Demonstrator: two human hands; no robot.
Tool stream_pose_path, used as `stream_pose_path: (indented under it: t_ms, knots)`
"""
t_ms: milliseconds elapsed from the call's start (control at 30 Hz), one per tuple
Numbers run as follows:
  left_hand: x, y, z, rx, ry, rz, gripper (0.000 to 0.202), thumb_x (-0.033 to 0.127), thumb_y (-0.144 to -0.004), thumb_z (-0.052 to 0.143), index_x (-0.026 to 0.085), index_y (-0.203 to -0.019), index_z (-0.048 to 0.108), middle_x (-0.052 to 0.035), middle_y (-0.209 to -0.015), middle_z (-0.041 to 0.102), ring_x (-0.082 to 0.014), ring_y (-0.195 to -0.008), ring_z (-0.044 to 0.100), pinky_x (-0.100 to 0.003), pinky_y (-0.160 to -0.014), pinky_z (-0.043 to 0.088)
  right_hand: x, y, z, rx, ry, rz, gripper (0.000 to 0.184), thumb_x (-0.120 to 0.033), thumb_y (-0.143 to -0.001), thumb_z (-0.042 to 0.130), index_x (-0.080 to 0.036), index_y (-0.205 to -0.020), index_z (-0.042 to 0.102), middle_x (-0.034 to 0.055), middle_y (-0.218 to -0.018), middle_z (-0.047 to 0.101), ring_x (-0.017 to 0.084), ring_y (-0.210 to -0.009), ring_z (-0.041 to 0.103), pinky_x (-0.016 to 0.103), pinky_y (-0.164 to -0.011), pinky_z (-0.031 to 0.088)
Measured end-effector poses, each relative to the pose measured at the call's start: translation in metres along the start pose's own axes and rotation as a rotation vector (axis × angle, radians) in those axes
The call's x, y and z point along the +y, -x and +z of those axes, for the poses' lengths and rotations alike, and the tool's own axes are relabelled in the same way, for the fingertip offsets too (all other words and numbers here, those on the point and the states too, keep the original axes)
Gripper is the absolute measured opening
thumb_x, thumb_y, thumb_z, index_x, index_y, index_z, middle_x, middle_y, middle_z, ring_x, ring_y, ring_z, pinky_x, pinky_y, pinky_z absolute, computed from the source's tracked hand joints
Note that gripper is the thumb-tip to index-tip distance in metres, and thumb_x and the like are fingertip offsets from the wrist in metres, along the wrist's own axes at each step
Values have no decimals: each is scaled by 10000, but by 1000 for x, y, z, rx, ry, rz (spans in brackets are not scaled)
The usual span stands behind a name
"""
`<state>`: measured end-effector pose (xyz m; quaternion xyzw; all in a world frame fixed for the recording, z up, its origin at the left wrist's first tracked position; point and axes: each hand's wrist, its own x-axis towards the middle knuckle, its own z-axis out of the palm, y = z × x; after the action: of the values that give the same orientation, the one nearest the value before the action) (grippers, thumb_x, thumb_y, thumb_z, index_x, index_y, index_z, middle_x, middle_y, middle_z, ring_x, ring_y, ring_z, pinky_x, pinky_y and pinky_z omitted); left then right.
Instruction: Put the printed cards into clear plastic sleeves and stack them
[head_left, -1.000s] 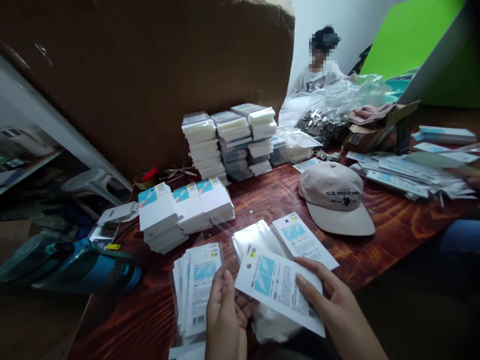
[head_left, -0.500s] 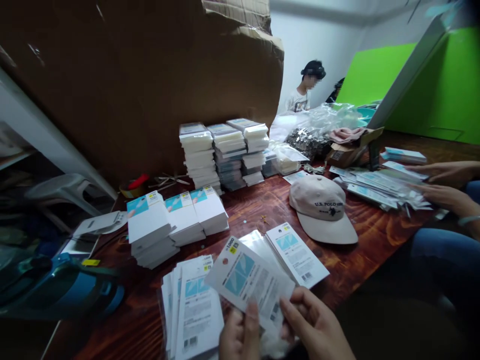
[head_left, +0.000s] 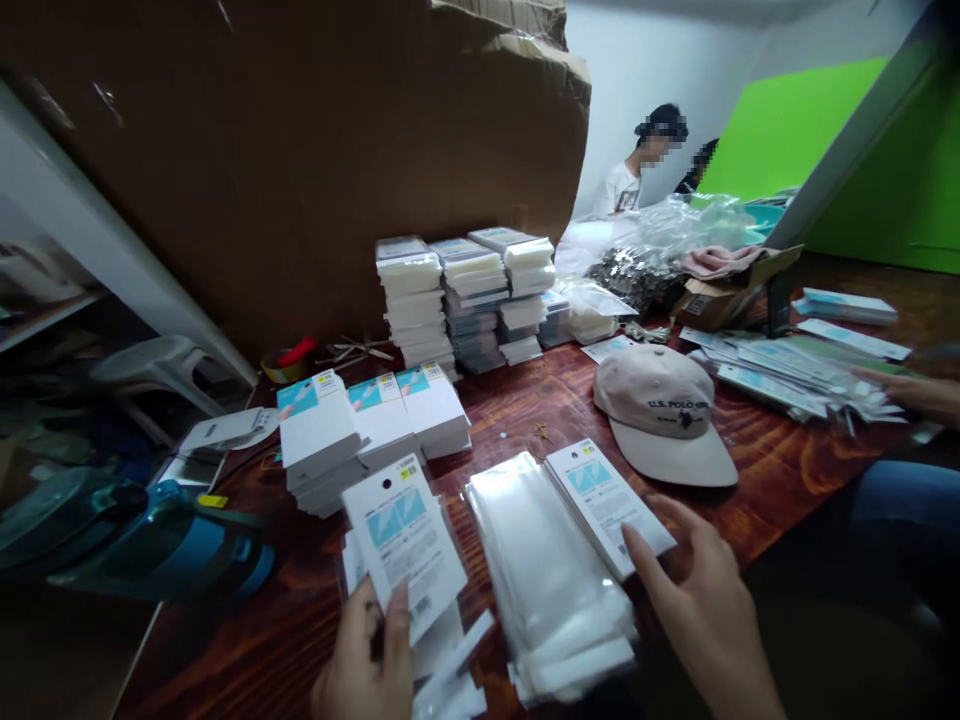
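Note:
My left hand (head_left: 360,660) pinches a white printed card in a clear sleeve (head_left: 405,545) and holds it over a pile of filled sleeves (head_left: 442,650) at the table's near edge. My right hand (head_left: 701,595) is open, its fingertips touching the lower corner of a stack of printed cards (head_left: 607,500). Between the two lies a stack of empty clear sleeves (head_left: 547,575).
Three low card stacks (head_left: 371,425) and taller stacks (head_left: 465,295) stand by a cardboard sheet (head_left: 300,150). A beige cap (head_left: 664,410) lies to the right. A co-worker's hand (head_left: 919,390) rests by spread packets (head_left: 802,375). Another person (head_left: 637,170) sits at the back. A blue object (head_left: 142,540) is at left.
My right hand let go of the sleeved card and reached right to the card stack. My left hand carried the card left over the filled pile, uncovering the empty sleeves.

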<state>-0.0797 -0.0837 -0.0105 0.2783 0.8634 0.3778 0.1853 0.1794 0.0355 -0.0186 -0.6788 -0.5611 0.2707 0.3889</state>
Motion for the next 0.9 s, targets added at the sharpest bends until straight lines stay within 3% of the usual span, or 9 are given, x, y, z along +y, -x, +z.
stream_pose_path:
  t_ms: [67,167,233,300,367,433,600,800,900]
  knots:
    - [-12,-16,-10,51,-233,106,524,500,-817,537,176,-1226,590,-140,-917,742,-346,-826,680,-423,-715,513,21,-20,0,34,257,-98,808,-629,-719,588,-29,-1256,516,297,-1292,534,458,-1247,436,594,-1032,319]
    - [-15,-17,-6,316,-530,385,570,473,-839,505,45,-1208,584,-245,-1013,678,-399,-920,609,-526,-825,461,42,-32,3,-111,317,-120,730,-649,-776,522,-57,-1202,559,254,-1217,589,416,-1176,507,558,-996,381]
    - [-1,-5,10,417,-510,539,478,456,-861,509,56,-1096,624,-238,-991,665,-369,-917,596,-496,-830,460,43,-29,3,-141,286,-113,689,-657,-794,508,-86,-1173,583,219,-1191,611,390,-1144,531,528,-988,400]
    - [21,9,33,242,-380,607,359,448,-884,505,126,-970,637,-162,-888,677,-306,-866,613,-422,-786,479,36,-23,3,-88,262,-99,712,-672,-783,517,-92,-1190,586,208,-1200,610,391,-1145,526,528,-989,398]
    - [42,20,56,-9,-438,509,335,500,-863,523,185,-833,631,-128,-819,679,-327,-846,604,-449,-759,467,26,-17,0,-9,231,-107,733,-675,-773,532,-99,-1222,584,200,-1210,608,393,-1150,516,526,-987,396]
    - [54,24,72,-74,-468,464,335,521,-832,558,198,-763,613,-133,-790,677,-365,-840,596,-478,-728,453,17,-11,-4,48,192,-108,700,-651,-785,543,-135,-1257,582,178,-1198,617,376,-1101,545,506,-957,418]
    - [53,23,78,-97,-434,399,256,421,-865,552,223,-704,552,-81,-718,655,-305,-766,610,-403,-677,447,4,-3,-23,43,67,136,629,-589,-811,572,-276,-1354,521,120,-1188,639,259,-709,628,432,-741,495]
    - [54,28,71,-101,-315,370,272,389,-922,474,238,-726,586,9,-624,641,-174,-570,607,-266,-548,446,17,-10,-39,-116,-275,327,667,-572,-723,686,-259,-1300,564,89,-1172,679,298,-880,671,329,-656,555]
    - [53,28,72,4,-290,432,258,363,-918,466,223,-841,668,-47,-747,688,-218,-732,630,-312,-702,475,37,-10,-49,-338,-514,468,688,-535,-708,725,-244,-1309,558,104,-1113,713,313,-850,684,329,-600,571]
